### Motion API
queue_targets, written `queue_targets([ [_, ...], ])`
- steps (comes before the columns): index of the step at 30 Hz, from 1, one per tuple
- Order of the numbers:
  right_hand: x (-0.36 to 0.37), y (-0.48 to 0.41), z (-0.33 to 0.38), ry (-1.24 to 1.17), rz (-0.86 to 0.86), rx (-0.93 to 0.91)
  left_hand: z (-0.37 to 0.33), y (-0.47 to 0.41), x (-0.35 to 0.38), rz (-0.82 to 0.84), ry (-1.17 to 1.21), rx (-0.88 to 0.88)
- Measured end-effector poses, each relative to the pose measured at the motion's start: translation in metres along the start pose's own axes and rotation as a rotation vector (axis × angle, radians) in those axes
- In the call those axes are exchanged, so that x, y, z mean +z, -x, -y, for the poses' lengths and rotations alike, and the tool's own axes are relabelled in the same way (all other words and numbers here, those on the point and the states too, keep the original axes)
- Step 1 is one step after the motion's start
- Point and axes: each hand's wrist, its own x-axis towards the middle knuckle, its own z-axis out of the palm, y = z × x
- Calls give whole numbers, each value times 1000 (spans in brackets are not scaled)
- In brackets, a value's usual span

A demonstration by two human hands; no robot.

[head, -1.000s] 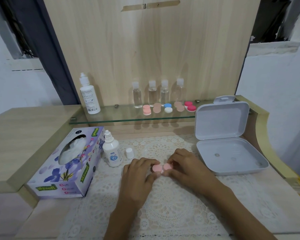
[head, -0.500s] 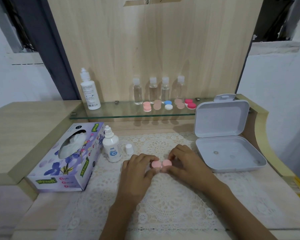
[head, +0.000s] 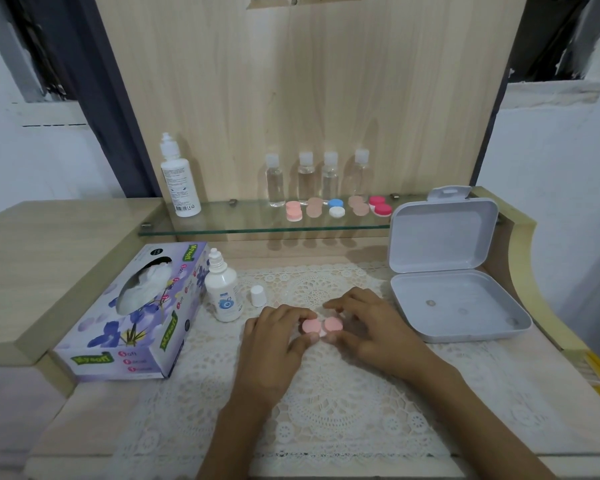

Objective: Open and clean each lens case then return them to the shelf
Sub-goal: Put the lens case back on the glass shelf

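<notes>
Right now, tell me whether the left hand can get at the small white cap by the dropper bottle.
Probably yes. The white cap stands just beyond the left hand, with nothing between them. That hand pinches the pink lens case, so it would have to let go first.

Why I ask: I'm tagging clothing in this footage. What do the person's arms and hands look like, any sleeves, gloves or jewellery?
The left hand and the right hand are bare: no gloves, and no rings that can be made out. No watch, bracelet or sleeve shows on either wrist or forearm, as far as the picture's lower edge.
</notes>
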Motion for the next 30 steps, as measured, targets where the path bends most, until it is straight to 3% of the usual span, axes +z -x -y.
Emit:
queue_targets([
  [15, 6, -2, 4, 278, -67, 18, -2, 0, -1, -5, 2, -7],
  [23, 0, 0, 1, 146, 2, 26, -3, 0, -2, -11, 10, -8],
  [30, 3, -1, 4, 254, -11, -19, -4, 0, -3, -17, -9, -10],
])
